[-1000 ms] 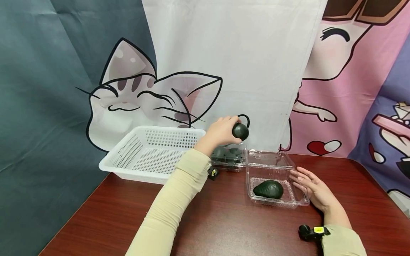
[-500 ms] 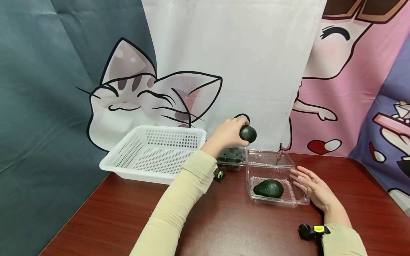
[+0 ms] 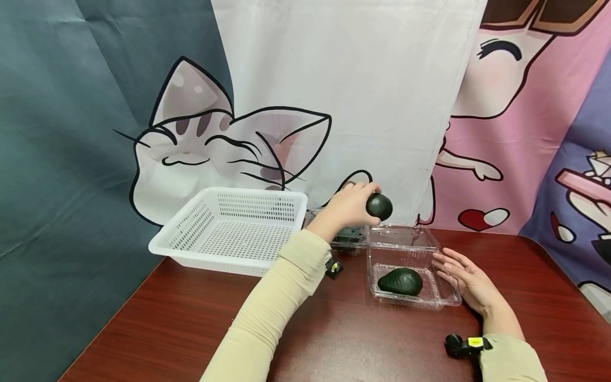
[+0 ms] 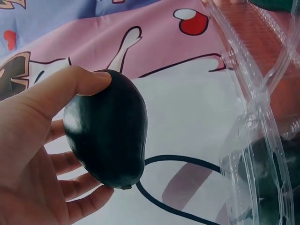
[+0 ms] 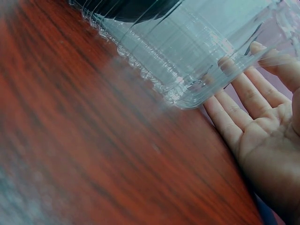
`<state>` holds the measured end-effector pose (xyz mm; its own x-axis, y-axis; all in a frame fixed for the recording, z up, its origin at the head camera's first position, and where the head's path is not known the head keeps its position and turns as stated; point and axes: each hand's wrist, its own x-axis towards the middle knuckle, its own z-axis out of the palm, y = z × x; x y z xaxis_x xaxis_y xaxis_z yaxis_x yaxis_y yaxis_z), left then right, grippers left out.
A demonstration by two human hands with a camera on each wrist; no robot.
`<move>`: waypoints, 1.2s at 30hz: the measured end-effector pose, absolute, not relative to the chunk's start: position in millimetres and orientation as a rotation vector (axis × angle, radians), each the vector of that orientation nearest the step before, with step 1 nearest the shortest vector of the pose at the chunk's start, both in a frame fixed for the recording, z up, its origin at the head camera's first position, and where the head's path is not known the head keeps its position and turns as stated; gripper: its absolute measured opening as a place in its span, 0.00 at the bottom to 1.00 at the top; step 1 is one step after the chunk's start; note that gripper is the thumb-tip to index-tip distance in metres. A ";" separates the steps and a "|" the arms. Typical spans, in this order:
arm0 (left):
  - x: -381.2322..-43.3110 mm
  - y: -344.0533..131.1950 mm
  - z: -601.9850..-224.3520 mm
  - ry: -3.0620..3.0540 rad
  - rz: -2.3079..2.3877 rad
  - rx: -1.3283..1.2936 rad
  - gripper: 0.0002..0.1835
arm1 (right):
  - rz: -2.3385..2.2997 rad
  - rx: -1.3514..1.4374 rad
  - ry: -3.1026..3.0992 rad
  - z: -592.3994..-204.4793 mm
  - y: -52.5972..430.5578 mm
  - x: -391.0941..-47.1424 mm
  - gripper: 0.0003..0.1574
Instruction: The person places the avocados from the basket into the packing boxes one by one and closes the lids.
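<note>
My left hand (image 3: 350,206) grips a dark green avocado (image 4: 110,131) between thumb and fingers, raised above the back edge of the table. Below and to its right stands a clear plastic box (image 3: 414,304) with its lid (image 3: 403,237) folded back. A second avocado (image 3: 401,281) lies on its side in that box. At the box's right wall my right hand (image 3: 470,284) rests with its fingers straight against the plastic, as the right wrist view (image 5: 262,112) also shows.
A white perforated basket (image 3: 164,247) stands at the back left of the brown table (image 3: 334,334). Behind my left hand, partly hidden, is another clear box (image 3: 350,245) with dark avocados inside. Printed cloth (image 3: 382,79) hangs behind the table.
My left hand has carried the avocado to the right and slightly lower, toward the clear box with the lid folded back. The right hand and that box have stayed in place.
</note>
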<state>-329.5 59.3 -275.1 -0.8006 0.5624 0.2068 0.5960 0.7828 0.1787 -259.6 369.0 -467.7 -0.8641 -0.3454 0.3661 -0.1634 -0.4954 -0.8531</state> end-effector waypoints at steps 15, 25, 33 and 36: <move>-322.4 83.2 -283.6 -2.837 -0.320 -1.004 0.34 | -2.511 -0.801 1.498 -468.8 368.9 -260.5 0.28; -322.3 97.7 -290.7 -2.824 -0.257 -1.051 0.34 | -2.511 -0.782 1.506 -468.4 369.1 -260.5 0.28; -322.1 104.1 -296.9 -2.826 -0.259 -1.081 0.34 | -2.512 -0.751 1.508 -466.9 368.5 -259.6 0.27; -322.3 106.9 -299.9 -2.827 -0.253 -1.096 0.34 | -2.512 -0.753 1.509 -467.2 368.5 -259.6 0.28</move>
